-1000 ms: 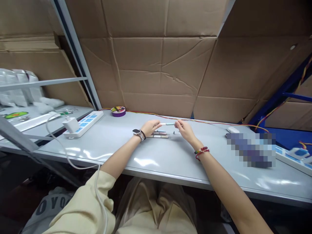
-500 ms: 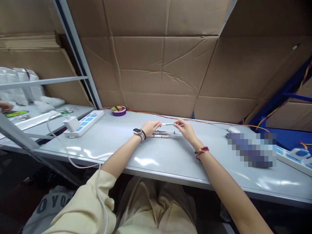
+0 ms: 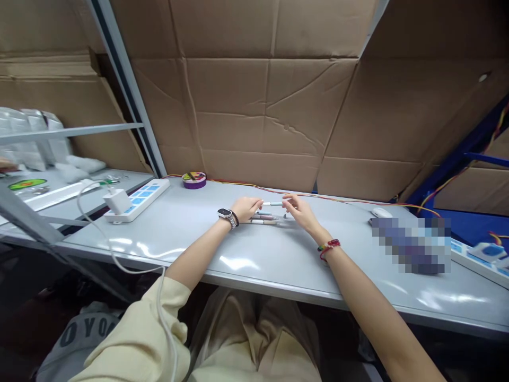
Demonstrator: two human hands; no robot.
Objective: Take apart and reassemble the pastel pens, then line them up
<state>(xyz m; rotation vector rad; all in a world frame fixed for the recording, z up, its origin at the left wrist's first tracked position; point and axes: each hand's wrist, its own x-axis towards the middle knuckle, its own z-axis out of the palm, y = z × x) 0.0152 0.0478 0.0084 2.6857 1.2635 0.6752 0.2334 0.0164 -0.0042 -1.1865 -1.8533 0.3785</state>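
Note:
A slim pen (image 3: 272, 203), white at the left and pale blue-green at the right, is held level just above the table. My left hand (image 3: 245, 208), with a watch at the wrist, is closed on its left end. The fingers of my right hand (image 3: 299, 210) pinch its right end. Below the held pen, several other pens (image 3: 262, 222) lie side by side on the table, their left ends partly hidden by my left hand. A small dark piece (image 3: 285, 216) rests beside my right fingertips; its kind is too small to tell.
A purple round tin (image 3: 194, 181) and a white power strip (image 3: 140, 200) with a plugged-in charger (image 3: 116, 201) stand at the left. At the right are a white mouse (image 3: 380, 213), a blurred-out item (image 3: 409, 245) and another power strip (image 3: 481, 260). Cardboard (image 3: 254, 106) walls the back.
Both hands stay nearly in place, still on the pen. My right fingers have shifted slightly at its right end. At far left, another person's hand has moved toward the frame edge.

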